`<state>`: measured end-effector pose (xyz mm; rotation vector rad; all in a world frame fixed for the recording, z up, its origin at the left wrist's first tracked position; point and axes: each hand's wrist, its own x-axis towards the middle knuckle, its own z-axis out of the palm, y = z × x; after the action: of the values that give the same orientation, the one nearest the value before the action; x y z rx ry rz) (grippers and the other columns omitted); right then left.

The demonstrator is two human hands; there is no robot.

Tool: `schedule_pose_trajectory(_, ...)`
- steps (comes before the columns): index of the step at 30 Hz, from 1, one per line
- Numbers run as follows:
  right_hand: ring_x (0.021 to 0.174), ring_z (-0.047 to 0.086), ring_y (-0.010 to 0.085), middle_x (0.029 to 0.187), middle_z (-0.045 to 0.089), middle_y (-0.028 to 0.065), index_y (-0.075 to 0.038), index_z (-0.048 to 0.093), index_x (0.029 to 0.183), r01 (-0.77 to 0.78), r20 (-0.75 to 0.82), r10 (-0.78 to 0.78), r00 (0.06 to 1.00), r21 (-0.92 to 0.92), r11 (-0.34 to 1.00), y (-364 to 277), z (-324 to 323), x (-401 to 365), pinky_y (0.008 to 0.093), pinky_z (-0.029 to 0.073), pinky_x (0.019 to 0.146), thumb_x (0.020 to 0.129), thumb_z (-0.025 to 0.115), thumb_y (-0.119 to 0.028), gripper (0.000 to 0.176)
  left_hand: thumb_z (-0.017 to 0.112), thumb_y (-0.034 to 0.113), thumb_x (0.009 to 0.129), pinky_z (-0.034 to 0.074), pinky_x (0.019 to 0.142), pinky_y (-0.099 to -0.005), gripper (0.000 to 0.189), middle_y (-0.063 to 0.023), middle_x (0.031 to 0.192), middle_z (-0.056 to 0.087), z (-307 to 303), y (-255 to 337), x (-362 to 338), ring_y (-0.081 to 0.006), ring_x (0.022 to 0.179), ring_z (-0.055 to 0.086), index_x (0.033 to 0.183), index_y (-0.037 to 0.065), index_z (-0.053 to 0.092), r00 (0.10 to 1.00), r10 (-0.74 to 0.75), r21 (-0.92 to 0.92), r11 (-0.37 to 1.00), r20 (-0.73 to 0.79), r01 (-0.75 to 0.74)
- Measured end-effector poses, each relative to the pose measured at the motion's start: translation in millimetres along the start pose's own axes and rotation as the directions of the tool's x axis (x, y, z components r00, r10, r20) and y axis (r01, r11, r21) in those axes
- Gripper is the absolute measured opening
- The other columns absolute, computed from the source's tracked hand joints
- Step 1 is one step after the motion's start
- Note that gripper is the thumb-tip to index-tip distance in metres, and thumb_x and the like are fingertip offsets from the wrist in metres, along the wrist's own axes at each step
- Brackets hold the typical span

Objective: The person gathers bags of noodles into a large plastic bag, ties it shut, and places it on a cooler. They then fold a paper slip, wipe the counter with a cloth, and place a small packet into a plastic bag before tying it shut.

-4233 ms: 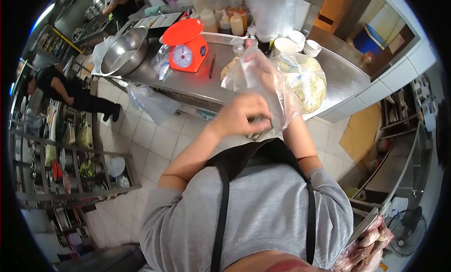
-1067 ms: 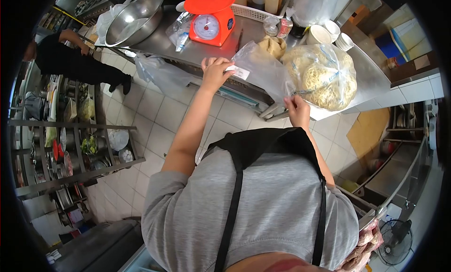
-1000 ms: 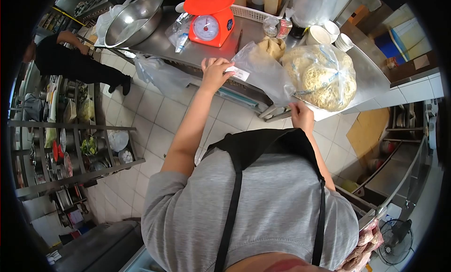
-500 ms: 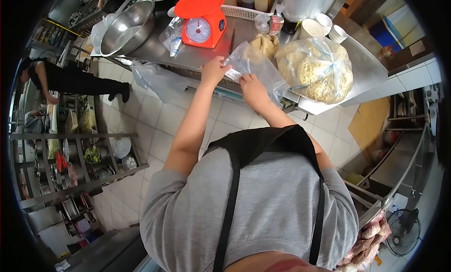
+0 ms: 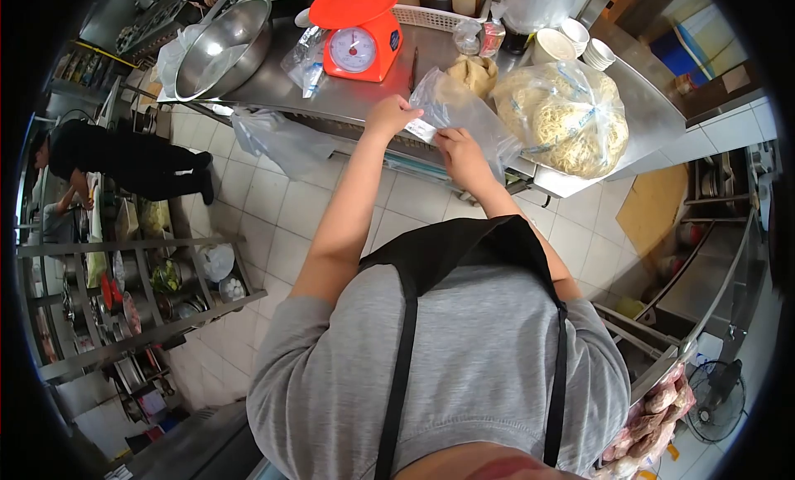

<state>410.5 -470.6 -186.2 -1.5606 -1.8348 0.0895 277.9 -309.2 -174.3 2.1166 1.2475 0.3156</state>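
Observation:
Along the near edge of the steel counter, my left hand [image 5: 389, 118] and my right hand [image 5: 465, 160] work close together. Between their fingertips stretches a small white label [image 5: 422, 130] with faint print, pinched at each end. Under and behind it a clear plastic bag [image 5: 489, 124] spreads over the counter, part of it drooping past the edge by my right hand. Right of that sits a big clear bag of yellow noodles [image 5: 571, 124]. A tan bundle [image 5: 472, 74] rests just beyond the plastic bag, and a thin dark tool [image 5: 413, 68] lies ahead of my left hand.
A red dial scale [image 5: 358, 33] stands behind my hands, a large steel bowl [image 5: 224, 53] at left. White cups [image 5: 553, 46] and a white basket [image 5: 431, 18] with bottles are at the back. A person in black [image 5: 124, 155] stands at far left, near shelving [image 5: 141, 246].
Both hands and the label have shifted slightly right, with the label now showing more between my fingers. At far left, the person in black has changed stance, feet now further apart.

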Motion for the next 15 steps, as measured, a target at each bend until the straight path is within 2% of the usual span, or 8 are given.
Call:
schedule_pose_trajectory(1, 0.095, 0.052, 0.0289, 0.102, 0.059, 0.0098, 0.001, 0.061, 0.097, -0.031, 0.009, 0.031, 0.999, 0.006, 1.000, 0, 0, 0, 0.0358, 0.044, 0.084, 0.073, 0.057, 0.000, 0.024, 0.073, 0.043, 0.067, 0.048, 0.074, -0.0350, 0.047, -0.0136, 0.086, 0.065, 1, -5, 6, -0.0259, 0.083, 0.063, 0.090, 0.004, 0.063, 1.000, 0.001, 0.001, 1.000, 0.002, -0.001)
schedule_pose_trajectory(2, 0.096, 0.052, 0.0295, 0.105, 0.059, 0.0092, -0.001, 0.061, 0.101, -0.061, 0.016, 0.061, 0.998, 0.012, 0.998, -1, 1, 1, 0.0366, 0.044, 0.084, 0.076, 0.057, -0.001, 0.025, 0.073, 0.042, 0.068, 0.048, 0.074, -0.0349, 0.047, -0.0141, 0.086, 0.065, 3, -11, 12, -0.0261, 0.084, 0.063, 0.091, 0.002, 0.062, 0.998, 0.067, -0.003, 0.998, -0.014, -0.067)
schedule_pose_trajectory(4, 0.097, 0.052, 0.0285, 0.106, 0.059, 0.0078, -0.002, 0.061, 0.101, -0.073, 0.009, 0.073, 0.997, -0.028, 0.997, -7, 2, 2, 0.0367, 0.044, 0.083, 0.076, 0.058, -0.001, 0.026, 0.073, 0.041, 0.068, 0.048, 0.075, -0.0347, 0.048, -0.0146, 0.086, 0.065, 3, -16, 17, -0.0264, 0.084, 0.063, 0.091, 0.001, 0.062, 0.990, 0.137, -0.003, 0.991, -0.027, -0.137)
schedule_pose_trajectory(6, 0.097, 0.052, 0.0275, 0.106, 0.059, 0.0065, -0.003, 0.062, 0.101, -0.090, -0.002, 0.090, 0.996, -0.067, 0.994, -12, 2, 3, 0.0368, 0.043, 0.082, 0.075, 0.058, -0.002, 0.026, 0.073, 0.038, 0.070, 0.048, 0.073, -0.0345, 0.043, -0.0151, 0.083, 0.065, 4, -16, 16, -0.0239, 0.083, 0.063, 0.085, -0.001, 0.062, 0.988, 0.087, -0.174, 0.979, -0.124, -0.108)
schedule_pose_trajectory(10, 0.099, 0.052, 0.0245, 0.107, 0.059, 0.0030, -0.007, 0.063, 0.102, -0.112, 0.004, 0.113, 0.994, -0.100, 0.989, -13, 4, 4, 0.0356, 0.042, 0.080, 0.074, 0.060, -0.002, 0.028, 0.074, 0.039, 0.069, 0.047, 0.067, -0.0361, 0.041, -0.0147, 0.080, 0.065, -9, -16, 11, -0.0248, 0.075, 0.062, 0.079, 0.001, 0.064, 0.994, 0.032, -0.058, 0.998, -0.102, -0.038)
schedule_pose_trajectory(12, 0.100, 0.052, 0.0235, 0.108, 0.059, 0.0021, -0.008, 0.063, 0.102, -0.107, 0.003, 0.108, 0.994, -0.100, 0.989, -10, 5, 2, 0.0351, 0.041, 0.079, 0.073, 0.060, -0.002, 0.029, 0.075, 0.037, 0.068, 0.044, 0.059, -0.0350, 0.040, -0.0121, 0.068, 0.063, -14, -18, 16, -0.0209, 0.062, 0.058, 0.071, -0.002, 0.064, 0.965, -0.021, -0.007, 1.000, 0.260, 0.023)
schedule_pose_trajectory(13, 0.097, 0.052, 0.0228, 0.107, 0.059, 0.0020, -0.006, 0.063, 0.100, -0.056, -0.019, 0.054, 0.998, -0.115, 0.992, -10, 2, 1, 0.0353, 0.042, 0.078, 0.072, 0.059, -0.001, 0.029, 0.075, 0.037, 0.068, 0.044, 0.059, -0.0350, 0.040, -0.0121, 0.068, 0.063, -18, -18, 14, -0.0209, 0.062, 0.058, 0.071, -0.002, 0.064, 0.965, -0.019, -0.008, 1.000, 0.261, 0.022)
schedule_pose_trajectory(15, 0.094, 0.052, 0.0221, 0.105, 0.060, 0.0019, -0.005, 0.063, 0.098, -0.005, -0.041, 0.000, 0.999, -0.133, 0.991, -9, -3, -5, 0.0355, 0.042, 0.077, 0.071, 0.058, -0.001, 0.028, 0.076, 0.035, 0.067, 0.041, 0.054, -0.0337, 0.039, -0.0094, 0.061, 0.059, -27, -22, 6, -0.0166, 0.054, 0.052, 0.067, -0.002, 0.064, 0.979, 0.032, -0.237, 0.971, 0.202, 0.017)
